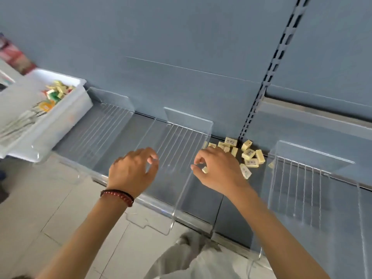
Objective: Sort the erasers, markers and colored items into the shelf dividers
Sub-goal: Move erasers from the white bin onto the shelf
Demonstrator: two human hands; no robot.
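- In the head view, the only one given, a low shelf (141, 125) against a grey back panel (181, 47) is seen from above. It is split into bays by clear dividers (189, 125).
- A heap of cream erasers (249, 156) lies at the back of the bay right of the middle divider, close against the panel. They are judged to be gathered there so that one kind keeps to one bay.
- The right hand (219, 172) is held over the same bay, just left of the heap, with its fingers curled. One small eraser (205, 169) is pinched between thumb and fingers and is judged to be meant for the heap.
- The left hand (132, 168) is held above the bay left of the middle divider, fingers loosely curled, with nothing seen in it. Whether the divider is touched cannot be told.
- A white tub (66, 117) is set at the shelf's left end, within easy reach. In it more erasers, some coloured items (50, 101) and long pale things, perhaps markers (18, 125), are seen, all blurred.
- The bays nearer the tub are judged to be kept for the markers and coloured items, which are not yet sorted.
- A dark red bracelet (118, 195) is worn on the left wrist, and pale floor tiles (40, 198) are seen below the shelf.
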